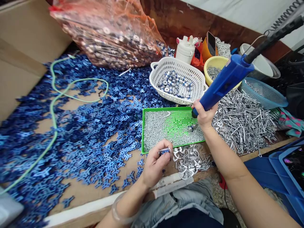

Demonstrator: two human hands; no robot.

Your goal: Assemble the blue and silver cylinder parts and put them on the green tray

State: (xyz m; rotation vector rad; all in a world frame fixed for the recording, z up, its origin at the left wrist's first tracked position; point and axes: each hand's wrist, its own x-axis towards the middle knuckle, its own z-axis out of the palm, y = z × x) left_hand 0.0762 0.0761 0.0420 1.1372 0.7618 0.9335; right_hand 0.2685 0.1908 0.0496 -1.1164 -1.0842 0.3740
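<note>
Closest in, the left hand pinches a small blue-and-silver part in its fingertips above a green tray, while the right hand closes around a blue electric screwdriver. Beyond, silver bolts and blue metal pieces lie heaped, with few parts in a white basket and many in a bulging bag; no writing is readable.

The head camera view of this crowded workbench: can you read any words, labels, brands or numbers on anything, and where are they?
No readable text shows anywhere.
The blue electric screwdriver has a small mark on its body, too blurred to read.
The white plastic bottle shows no legible label.
</note>
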